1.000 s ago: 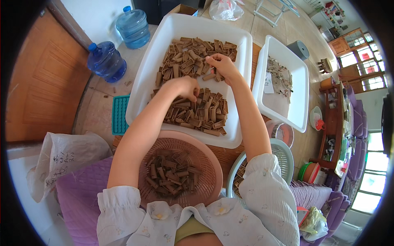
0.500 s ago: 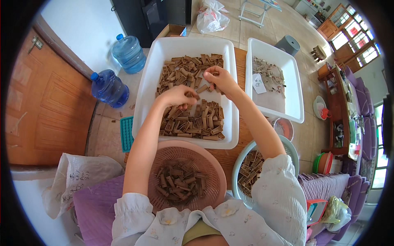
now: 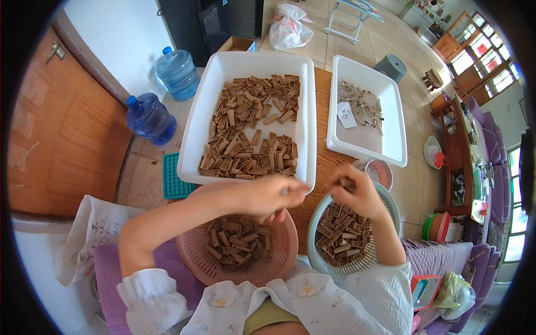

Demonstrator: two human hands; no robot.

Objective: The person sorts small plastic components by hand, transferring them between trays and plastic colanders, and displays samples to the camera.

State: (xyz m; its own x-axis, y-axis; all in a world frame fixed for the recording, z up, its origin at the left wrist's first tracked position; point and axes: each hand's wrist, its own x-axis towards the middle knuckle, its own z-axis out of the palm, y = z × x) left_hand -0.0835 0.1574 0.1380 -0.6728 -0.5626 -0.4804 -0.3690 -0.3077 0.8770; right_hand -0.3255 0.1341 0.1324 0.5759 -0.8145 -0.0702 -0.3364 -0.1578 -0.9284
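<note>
A white tray [image 3: 192, 120] holds many small brown trough-shaped pieces [image 3: 248, 153], heaped at its far side and near side. My left hand [image 3: 273, 195] is over the tray's near right corner and the edge of a pink basket [image 3: 192, 245]; its fingers are smeared by motion, so any grip is unclear. Above a pale green basket [image 3: 393, 209] hovers my right hand [image 3: 360, 192], closed, with a bit of brown showing among its fingers. Similar brown pieces lie in both baskets.
A second white tray [image 3: 397, 142] with small thin bits and a paper label [image 3: 346, 116] stands at the right. Beside the table are a teal mould tray [image 3: 177, 177], blue water bottles [image 3: 151, 120], a pinkish bowl [image 3: 379, 172] and a grey bin [image 3: 391, 68].
Both hands have left the middle of the white tray and come nearer to me. My right hand is now over the green basket, my left hand over the pink basket's edge.
</note>
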